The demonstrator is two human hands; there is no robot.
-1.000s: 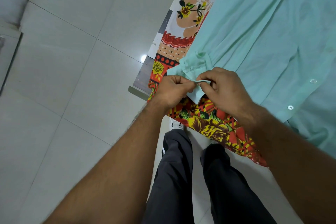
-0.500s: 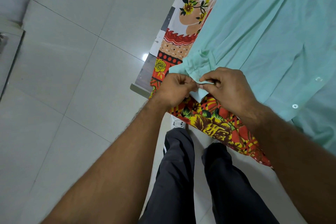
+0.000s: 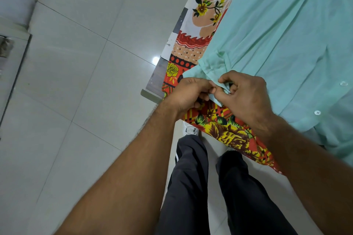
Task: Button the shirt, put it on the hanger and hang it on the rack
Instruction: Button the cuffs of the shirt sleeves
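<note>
A mint-green shirt [image 3: 282, 30] lies spread on a surface covered with a flowered red, yellow and orange cloth [image 3: 225, 129]. Its sleeve cuff [image 3: 214, 65] reaches the near corner. My left hand [image 3: 188, 94] and my right hand [image 3: 246, 97] meet at that cuff, each pinching one edge of the green fabric between thumb and fingers. The spot where the two edges join is hidden behind my fingers. Two white buttons [image 3: 317, 112] show on the shirt front to the right. No hanger or rack is in view.
The covered surface ends at a grey corner [image 3: 156, 80] just left of my hands. Pale glossy floor tiles [image 3: 76, 82] fill the left side. My legs in dark trousers [image 3: 191, 187] and a white shoe [image 3: 190, 130] stand below the edge.
Both hands stay on the cuff. My right hand's fingers have curled further over the fabric edge, and my left thumb and fingers have closed in against it. The shirt has not shifted.
</note>
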